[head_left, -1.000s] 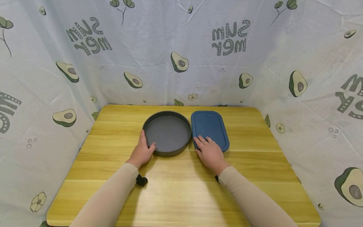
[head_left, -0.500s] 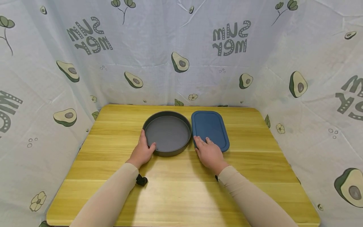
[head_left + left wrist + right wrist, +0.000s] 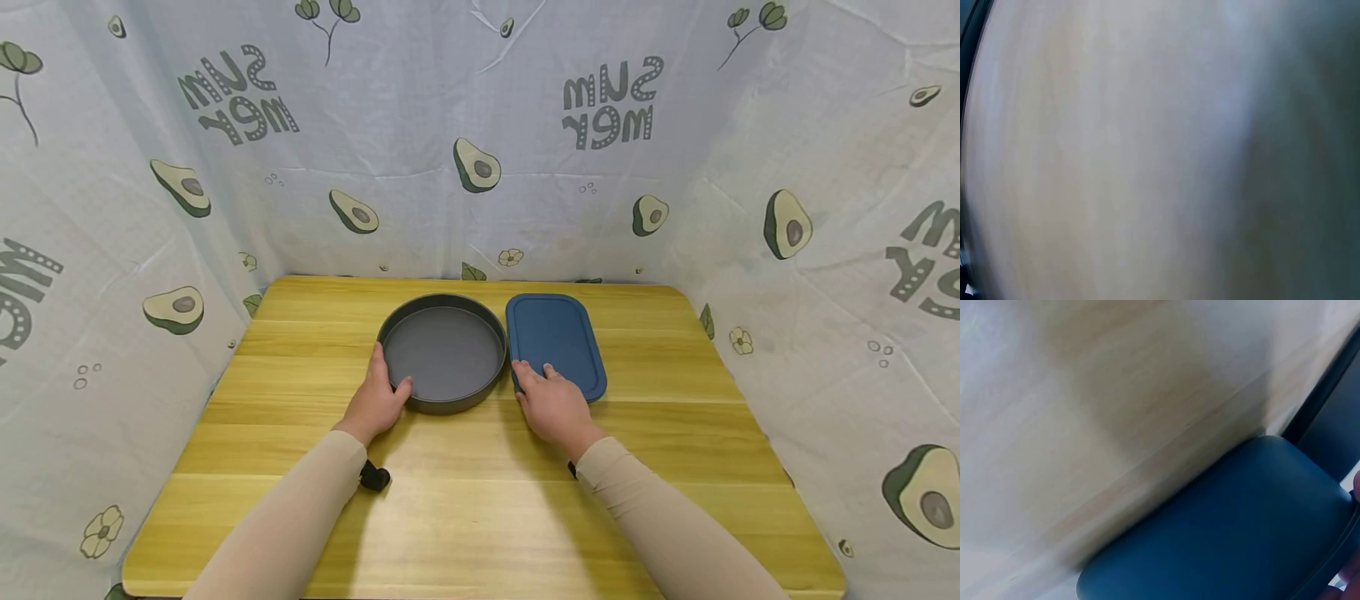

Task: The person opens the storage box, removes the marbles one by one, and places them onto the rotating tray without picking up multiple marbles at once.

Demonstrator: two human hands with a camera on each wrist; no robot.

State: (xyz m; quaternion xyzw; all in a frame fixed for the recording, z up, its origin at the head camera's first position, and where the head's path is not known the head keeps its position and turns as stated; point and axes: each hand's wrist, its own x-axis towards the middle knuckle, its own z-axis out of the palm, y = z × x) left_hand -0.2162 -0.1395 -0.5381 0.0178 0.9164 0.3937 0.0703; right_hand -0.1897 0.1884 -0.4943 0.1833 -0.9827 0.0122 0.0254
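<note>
The left hand (image 3: 375, 404) is spread, thumb set apart from the fingers, and is laid against the lower left rim of 1 round dark grey pan (image 3: 446, 358), left of centre in the frame. The right hand (image 3: 557, 408) is held flat, fingers extended, and is rested on the lower left corner of 1 blue lidded box (image 3: 558, 333), right of centre; nothing is seen clenched in either. Whether pan and box are touching cannot be told; they are set just beside each other. From the head, only the lid is shown; by the right wrist view the box's smooth side wall is revealed, with fingertips at the lower right edge. In the left wrist view only a blurred surface and a dark left edge are seen. 2 beige sleeves (image 3: 281, 517) are reached in from the bottom, with 1 black object (image 3: 375, 477) below the left wrist. All is borne by 1 wooden table (image 3: 465, 517), surrounded by printed cloth (image 3: 420, 92) on which 2 whole mirrored "SUMMER" prints are counted.
</note>
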